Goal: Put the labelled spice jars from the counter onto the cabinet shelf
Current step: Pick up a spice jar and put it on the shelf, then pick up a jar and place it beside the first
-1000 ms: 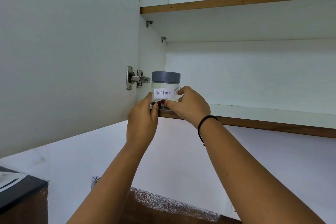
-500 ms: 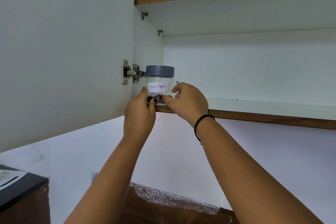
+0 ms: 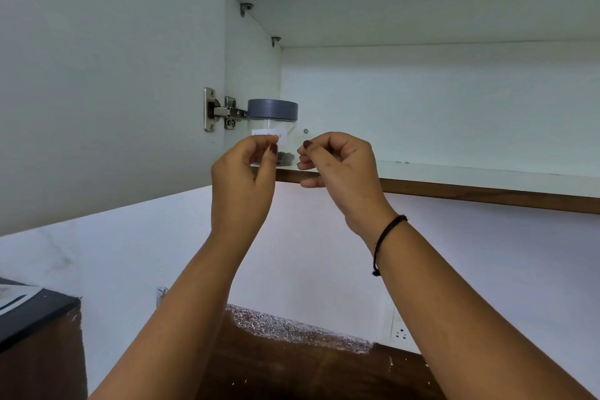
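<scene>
Jar (image 3: 272,122) stands upright on shelf (image 3: 470,174), just behind left hand (image 3: 243,178); label blurred, probably unreadable. Left hand and right hand (image 3: 341,172) loosely curled, gripping nothing. Step: placement looks done. Next: lower hands and fetch another.

Spice jar (image 3: 276,123): lower left portion hidden behind the left hand (image 3: 243,178); contact between the two cannot be determined. Label (image 3: 283,134): partly covered by that hand's fingertips, writing too blurred to read. Shelf (image 3: 470,172): cut off at the right edge. Wall socket (image 3: 401,333): partly hidden behind the right forearm (image 3: 454,318).
</scene>
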